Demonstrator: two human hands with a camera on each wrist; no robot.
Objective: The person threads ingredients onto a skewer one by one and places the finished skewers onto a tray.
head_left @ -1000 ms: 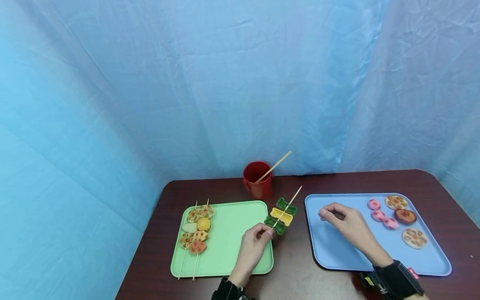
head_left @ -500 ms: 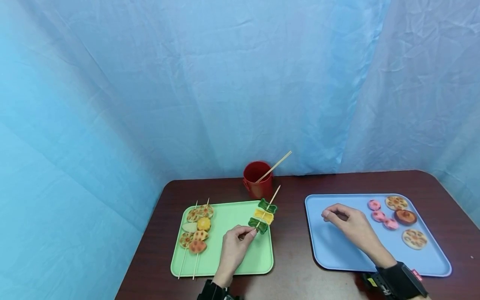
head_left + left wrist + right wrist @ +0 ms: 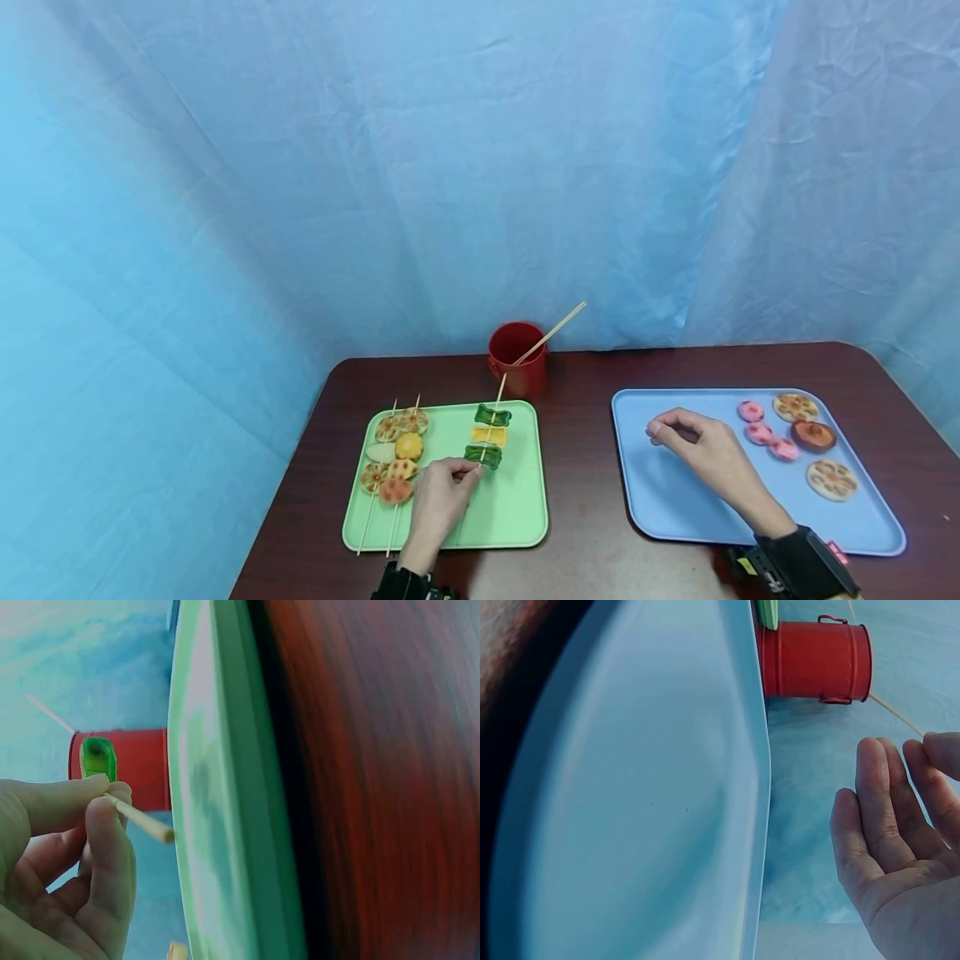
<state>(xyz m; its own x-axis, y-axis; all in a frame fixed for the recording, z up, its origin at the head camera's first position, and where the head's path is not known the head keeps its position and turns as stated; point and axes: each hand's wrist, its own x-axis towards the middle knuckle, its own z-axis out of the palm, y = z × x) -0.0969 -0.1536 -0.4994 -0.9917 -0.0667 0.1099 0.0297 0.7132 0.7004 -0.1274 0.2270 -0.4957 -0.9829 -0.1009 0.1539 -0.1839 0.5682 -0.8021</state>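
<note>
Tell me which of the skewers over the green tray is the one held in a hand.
The skewer with two green pieces and one yellow piece, pinched at its near end by the left hand. The two loaded skewers by the green tray's left edge lie untouched.

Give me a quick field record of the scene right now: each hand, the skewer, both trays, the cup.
left hand: pinches the skewer's lower end
skewer: green, yellow, green pieces, over the green tray
green tray: two loaded skewers on its left side
right hand: holds nothing, fingers loose, over the blue tray
blue tray: loose food pieces at its right end
red cup: behind the green tray, one stick inside
</note>
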